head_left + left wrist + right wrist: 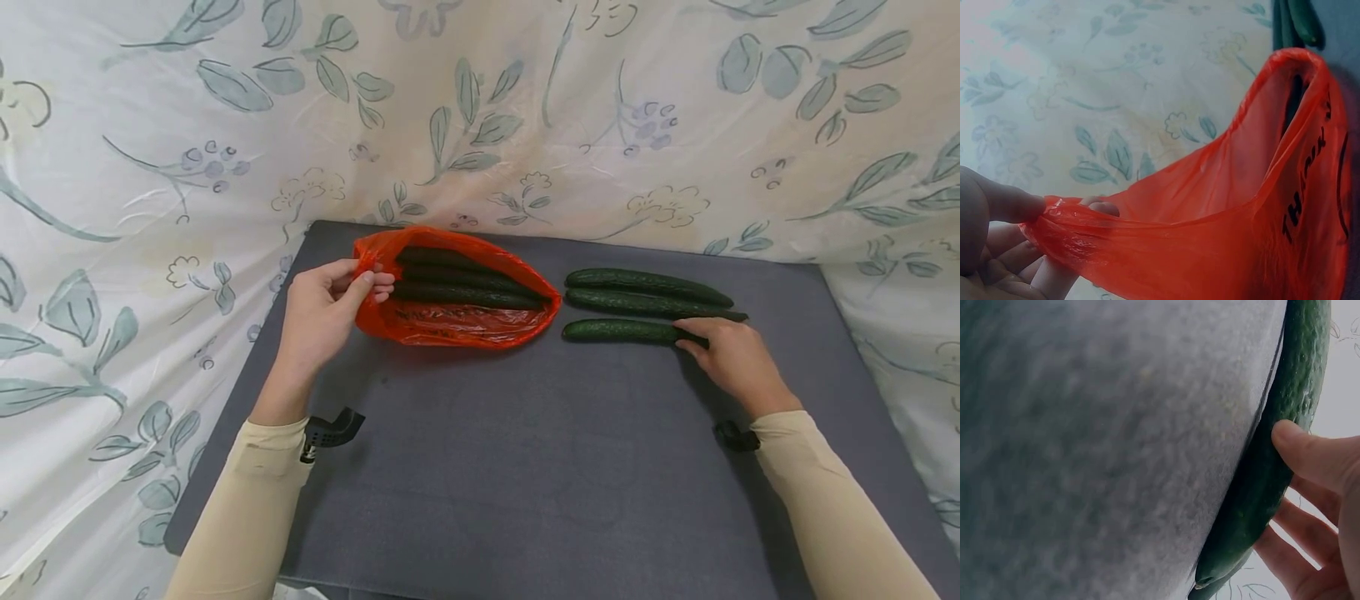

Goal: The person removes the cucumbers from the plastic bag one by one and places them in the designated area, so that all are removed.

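Note:
The rim of a red plastic bag (442, 333) is pinched by my left hand (321, 304) at its left side. Its mouth gapes, and several dark green cucumbers (465, 293) lie inside along the far wall. In the left wrist view, thumb and fingers hold the bunched edge of the bag (1210, 250), which bears black lettering. To the right, my right hand (731, 360) grips the right end of a cucumber (618, 331) lying on the table. The right wrist view shows the thumb on one side of that cucumber (1300, 381) and the fingers on the other.
Two more cucumbers lie side by side just beyond the gripped one, the farther cucumber (637, 282) slightly curved. All rest on a dark grey table (510, 467). A leaf-patterned white cloth (480, 108) hangs behind the table and along its sides.

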`<action>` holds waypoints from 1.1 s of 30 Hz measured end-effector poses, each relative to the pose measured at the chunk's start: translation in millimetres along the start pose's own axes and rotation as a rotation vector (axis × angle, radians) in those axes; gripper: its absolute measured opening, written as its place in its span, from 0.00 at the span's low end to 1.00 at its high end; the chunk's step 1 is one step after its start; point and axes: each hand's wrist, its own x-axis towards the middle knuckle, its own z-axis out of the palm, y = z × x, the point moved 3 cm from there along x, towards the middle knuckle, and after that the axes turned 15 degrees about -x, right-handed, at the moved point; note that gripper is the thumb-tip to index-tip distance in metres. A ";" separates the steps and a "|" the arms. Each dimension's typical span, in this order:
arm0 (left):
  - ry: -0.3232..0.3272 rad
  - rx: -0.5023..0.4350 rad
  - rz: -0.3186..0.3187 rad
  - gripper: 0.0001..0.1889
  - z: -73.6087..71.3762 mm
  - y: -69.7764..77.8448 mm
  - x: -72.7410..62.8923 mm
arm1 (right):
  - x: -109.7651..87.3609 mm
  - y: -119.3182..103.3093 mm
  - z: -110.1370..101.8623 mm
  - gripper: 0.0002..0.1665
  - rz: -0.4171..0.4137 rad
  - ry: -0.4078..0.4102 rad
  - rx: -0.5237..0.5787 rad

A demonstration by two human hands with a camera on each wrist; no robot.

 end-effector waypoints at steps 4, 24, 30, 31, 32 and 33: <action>0.003 0.000 -0.003 0.14 -0.3 0.9 0.1 | 3.0 -0.4 1.1 0.25 0.009 0.020 -0.004; 0.000 0.008 -0.003 0.14 -0.1 0.1 4.3 | 11.1 4.3 -4.7 0.24 -0.033 0.020 -0.027; -0.003 0.007 -0.004 0.15 0.6 -0.5 5.4 | 12.1 5.0 -3.3 0.23 -0.032 0.038 -0.019; -0.002 0.008 -0.005 0.15 0.4 -0.7 5.2 | 12.4 4.9 -3.1 0.23 -0.030 0.040 -0.020; -0.002 0.006 -0.005 0.15 0.3 -0.9 5.0 | 12.7 4.8 -2.8 0.23 -0.027 0.039 -0.020; -0.001 0.007 -0.005 0.15 0.4 -1.0 4.9 | 13.0 4.7 -2.4 0.23 -0.023 0.036 -0.021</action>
